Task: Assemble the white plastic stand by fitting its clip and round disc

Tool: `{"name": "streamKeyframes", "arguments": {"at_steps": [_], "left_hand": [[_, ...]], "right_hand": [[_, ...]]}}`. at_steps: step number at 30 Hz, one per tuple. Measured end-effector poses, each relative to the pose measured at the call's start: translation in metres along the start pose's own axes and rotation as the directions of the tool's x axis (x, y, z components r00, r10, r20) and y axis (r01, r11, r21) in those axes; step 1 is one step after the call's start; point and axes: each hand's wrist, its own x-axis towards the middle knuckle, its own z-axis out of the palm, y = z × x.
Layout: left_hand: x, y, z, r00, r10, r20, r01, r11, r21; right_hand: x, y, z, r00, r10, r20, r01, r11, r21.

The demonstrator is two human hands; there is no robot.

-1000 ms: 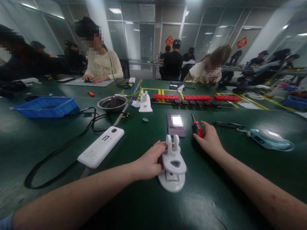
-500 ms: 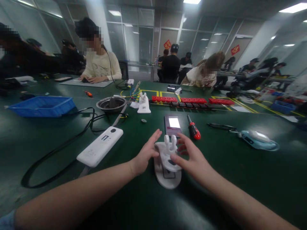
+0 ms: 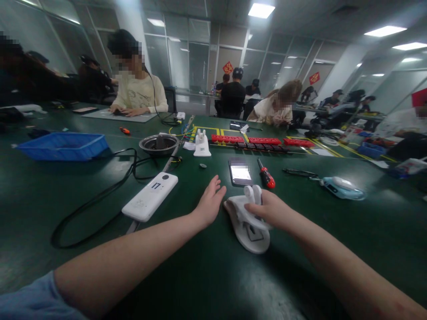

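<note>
Right hand: the right hand (image 3: 271,209) lies over the upper part of the white plastic stand (image 3: 248,222), its fingers (image 3: 252,207) curled down and clamped on the stand's top piece.
Left hand: the left hand (image 3: 209,204) rests flat on the green tabletop (image 3: 187,275) just beside the stand, fingers stretched out and close together, holding nothing — I cannot tell whether its edge touches the stand's base.
White stand: it sits on the tabletop right in front of the person, between the two hands, with a rounded base nearest the person and a two-pronged head pointing away.
Beyond the stand: a phone (image 3: 240,171) lies face up with its screen lit, and a red-handled screwdriver (image 3: 266,175) lies just to the right of it — both apart from the hands.
To the left: a white power bank (image 3: 151,196) lies at an angle with a black cable (image 3: 100,195) looping past it.
Further left: a blue tray (image 3: 63,146) and a metal bowl (image 3: 158,144).
Centre, further back: a second white stand (image 3: 202,144) is upright, with a row of red blocks (image 3: 260,140) beside it.
To the right: a light blue device (image 3: 342,187) lies on its own.
Far side: other people are seated at the tabletop, their hands well apart from these two.
</note>
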Motion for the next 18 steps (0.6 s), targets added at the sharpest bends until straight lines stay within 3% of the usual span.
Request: {"name": "streamKeyframes", "arguments": {"at_steps": [5, 11, 15, 18], "left_hand": [[-0.005, 0.005, -0.004, 0.993, -0.031, 0.111, 0.02, 0.995, 0.099], [-0.007, 0.005, -0.004, 0.99, -0.005, 0.138, -0.027, 0.974, 0.225], [-0.007, 0.003, -0.003, 0.988, -0.011, 0.153, -0.033, 0.959, 0.282], [-0.007, 0.005, -0.004, 0.985, -0.042, 0.169, -0.011, 0.953, 0.303]], "right_hand": [[-0.021, 0.053, -0.035, 0.981, 0.174, -0.088, -0.175, 0.985, 0.001], [-0.035, 0.121, -0.081, 0.903, 0.369, -0.219, -0.367, 0.929, 0.047], [-0.029, 0.144, -0.103, 0.88, 0.386, -0.277, -0.399, 0.917, 0.013], [-0.02, 0.153, -0.113, 0.861, 0.302, -0.408, -0.369, 0.925, -0.093]]}}
